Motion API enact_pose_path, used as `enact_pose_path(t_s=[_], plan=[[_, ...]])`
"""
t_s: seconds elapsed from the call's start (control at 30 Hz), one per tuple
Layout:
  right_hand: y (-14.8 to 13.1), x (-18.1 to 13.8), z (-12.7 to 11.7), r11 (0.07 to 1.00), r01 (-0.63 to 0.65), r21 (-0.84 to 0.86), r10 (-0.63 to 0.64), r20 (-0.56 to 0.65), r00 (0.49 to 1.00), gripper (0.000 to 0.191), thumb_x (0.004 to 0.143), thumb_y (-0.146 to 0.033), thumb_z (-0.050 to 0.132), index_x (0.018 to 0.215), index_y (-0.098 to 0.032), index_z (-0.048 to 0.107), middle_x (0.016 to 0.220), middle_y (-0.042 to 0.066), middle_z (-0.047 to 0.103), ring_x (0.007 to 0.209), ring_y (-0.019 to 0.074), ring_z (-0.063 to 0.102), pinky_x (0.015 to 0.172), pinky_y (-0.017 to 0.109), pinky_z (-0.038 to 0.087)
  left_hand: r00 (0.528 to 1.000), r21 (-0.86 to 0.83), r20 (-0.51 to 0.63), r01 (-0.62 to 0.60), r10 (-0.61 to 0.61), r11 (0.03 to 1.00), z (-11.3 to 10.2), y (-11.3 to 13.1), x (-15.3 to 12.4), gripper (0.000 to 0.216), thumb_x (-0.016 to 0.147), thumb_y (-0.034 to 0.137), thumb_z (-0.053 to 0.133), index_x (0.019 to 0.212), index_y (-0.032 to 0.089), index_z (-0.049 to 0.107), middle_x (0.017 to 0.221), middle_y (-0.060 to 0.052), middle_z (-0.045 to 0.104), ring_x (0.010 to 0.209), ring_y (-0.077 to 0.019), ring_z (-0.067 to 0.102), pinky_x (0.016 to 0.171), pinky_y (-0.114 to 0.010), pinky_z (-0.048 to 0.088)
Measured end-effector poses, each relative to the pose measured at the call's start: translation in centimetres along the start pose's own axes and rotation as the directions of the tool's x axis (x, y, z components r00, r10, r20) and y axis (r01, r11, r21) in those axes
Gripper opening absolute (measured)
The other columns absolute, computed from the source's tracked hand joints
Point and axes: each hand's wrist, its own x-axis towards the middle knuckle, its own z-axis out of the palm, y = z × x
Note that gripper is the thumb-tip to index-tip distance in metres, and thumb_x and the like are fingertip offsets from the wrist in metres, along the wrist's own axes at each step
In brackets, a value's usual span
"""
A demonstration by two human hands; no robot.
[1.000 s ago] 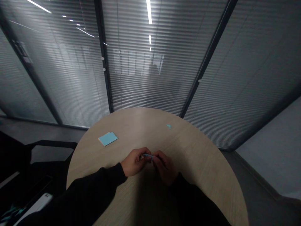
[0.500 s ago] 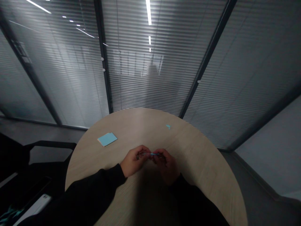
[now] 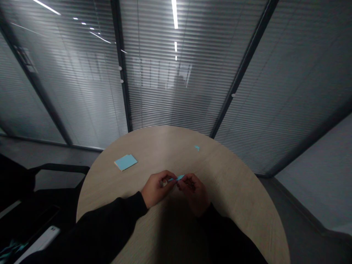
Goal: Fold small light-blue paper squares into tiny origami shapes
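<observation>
My left hand and my right hand meet over the middle of a round wooden table. Both pinch a small blue piece of folded paper between their fingertips, just above the tabletop. Black sleeves cover both forearms. A pad of blue paper sheets lies flat on the table to the far left of my hands. A tiny blue paper piece lies farther back, right of centre.
Glass walls with closed blinds and dark frames stand right behind the table. A black chair sits at the table's left edge. A white object shows at the lower left. Grey floor lies to the right.
The blue paper between my fingers has turned and shows a bit more of its surface. Both hands stay in about the same place.
</observation>
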Motion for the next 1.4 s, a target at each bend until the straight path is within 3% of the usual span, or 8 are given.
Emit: enact_pose_path(t_s=[0.17,0.37,0.63,0.87,1.17,1.4], plan=[[0.0,0.1,0.1,0.999,-0.039,0.028,0.039,-0.019,0.999,0.029,0.077,-0.044,0.069,0.086,-0.019,0.058,0.078,0.004,0.069,0.068,0.017,0.066,0.064,0.029,0.054,0.999,0.04,-0.03,0.013,-0.012,0.999,0.0,-0.1,0.1,0.022,0.085,0.036,0.062,0.094,0.018,0.07,0.074,-0.003,0.067,0.069,-0.0156,0.057,0.067,-0.027,0.043],[0.5,0.1,0.1,0.999,-0.039,0.033,0.041,-0.05,0.998,0.029,0.077,-0.043,0.07,0.089,-0.019,0.061,0.083,0.007,0.073,0.076,0.0205,0.07,0.07,0.032,0.056,0.994,0.043,-0.052,-0.089,0.092,0.995,0.0,-0.4,0.3,0.019,0.084,0.035,0.063,0.092,0.019,0.071,0.089,-0.007,0.068,0.08,-0.0175,0.06,0.073,-0.028,0.044],[0.1,0.2,0.1,0.995,-0.045,-0.088,0.037,-0.084,0.996,0.031,0.077,-0.044,0.068,0.09,-0.017,0.066,0.08,0.009,0.074,0.073,0.0222,0.07,0.068,0.035,0.057,0.998,-0.044,-0.015,0.063,-0.063,0.997,0.4,-1.0,0.2,0.03,0.082,0.042,0.066,0.097,0.018,0.074,0.086,-0.007,0.069,0.073,-0.0162,0.058,0.067,-0.027,0.044],[-0.2,0.0,0.4,0.978,0.011,-0.207,-0.027,-0.074,0.997,0.027,0.08,-0.042,0.065,0.092,-0.018,0.067,0.086,0.009,0.074,0.077,0.0224,0.071,0.066,0.033,0.059,0.971,-0.334,0.041,0.235,-0.235,0.913,0.8,-1.3,0.3,0.04,0.075,0.046,0.072,0.097,0.013,0.073,0.077,-0.006,0.071,0.061,-0.0131,0.057,0.058,-0.025,0.041],[-0.5,-0.3,0.5,0.933,0.086,-0.351,-0.117,-0.069,0.991,0.017,0.08,-0.033,0.064,0.089,-0.018,0.066,0.081,0.006,0.072,0.067,0.0185,0.069,0.06,0.029,0.058,0.964,-0.418,0.066,0.26,-0.256,0.871,0.8,-1.3,0.4,0.038,0.072,0.046,0.074,0.087,0.011,0.07,0.077,-0.006,0.071,0.063,-0.0129,0.058,0.061,-0.025,0.042],[-0.6,-0.3,0.6,0.934,0.07,-0.351,-0.1,-0.069,0.993,0.016,0.08,-0.032,0.063,0.088,-0.018,0.065,0.078,0.006,0.072,0.065,0.0185,0.069,0.058,0.029,0.057,0.962,-0.33,0.06,0.271,-0.266,0.904,0.9,-1.5,0.4,0.042,0.075,0.05,0.069,0.091,0.011,0.069,0.068,-0.002,0.065,0.049,-0.0075,0.044,0.047,-0.021,0.027]])
